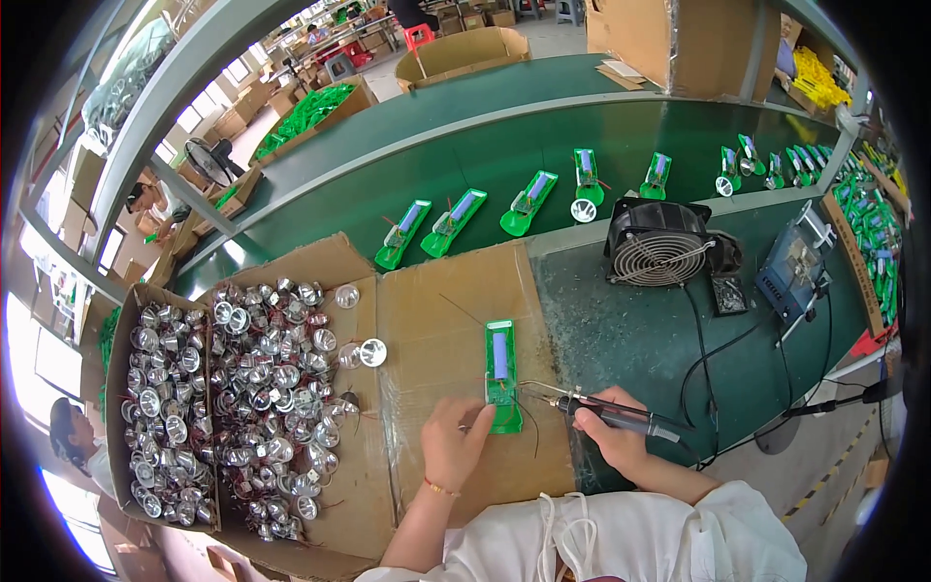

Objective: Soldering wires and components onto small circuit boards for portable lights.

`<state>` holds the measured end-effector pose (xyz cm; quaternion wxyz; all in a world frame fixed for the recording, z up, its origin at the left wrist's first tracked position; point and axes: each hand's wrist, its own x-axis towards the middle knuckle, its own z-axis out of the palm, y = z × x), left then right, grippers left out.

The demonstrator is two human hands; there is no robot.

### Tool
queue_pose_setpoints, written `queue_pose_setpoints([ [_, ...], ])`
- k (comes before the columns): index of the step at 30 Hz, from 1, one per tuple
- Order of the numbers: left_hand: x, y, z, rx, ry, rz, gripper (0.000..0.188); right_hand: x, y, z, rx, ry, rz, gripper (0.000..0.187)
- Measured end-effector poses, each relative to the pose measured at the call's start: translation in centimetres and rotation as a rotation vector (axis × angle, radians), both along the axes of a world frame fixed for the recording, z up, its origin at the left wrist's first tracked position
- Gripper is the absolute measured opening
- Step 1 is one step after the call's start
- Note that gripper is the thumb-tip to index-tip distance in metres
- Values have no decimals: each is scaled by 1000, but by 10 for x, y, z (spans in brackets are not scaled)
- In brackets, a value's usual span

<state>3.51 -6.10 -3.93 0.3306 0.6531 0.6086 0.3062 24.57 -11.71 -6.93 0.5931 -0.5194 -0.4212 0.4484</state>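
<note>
A green plastic lamp housing with a purple cylindrical battery lies lengthwise on the cardboard sheet in front of me. Thin wires stick out from it. At its lower left edge is my left hand, fingers curled and thumb near the housing; whatever they pinch is too small to make out. My right hand grips the black handle of a soldering iron from the right. The iron's thin metal tip points left, close to the housing's right side by the battery's lower end.
Silver lamp reflectors fill a cardboard box to the left; a loose reflector lies beside it. Several similar housings line the green belt beyond. A black fan, a blue soldering station and cables stand right.
</note>
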Motion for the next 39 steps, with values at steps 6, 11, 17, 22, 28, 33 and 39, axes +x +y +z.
queue_pose_setpoints([
  [6, 0, -5, -13, 460, 260, -220, 13, 3, -1, 5, 47, -3, -17, 15],
  [11, 4, -5, -13, 435, 259, -169, 11, 4, -2, 6, 47, -26, -12, 14],
  [17, 5, -5, -22, 439, 314, -188, 11, 3, -4, 6, 40, -35, -8, 14],
  [22, 6, -8, -18, 451, 318, -185, 10, 2, -6, 6, 50, -68, 1, 14],
  [28, 4, -7, -21, 425, 268, -159, 9, 2, -5, 3, 43, -83, 15, 15],
  [33, 2, 3, -22, 231, 47, -39, 9, -2, -3, 7, 24, -107, 14, 15],
  [39, 6, 11, -20, 159, 43, -47, 10, -4, 3, 7, 82, -165, 1, 15],
])
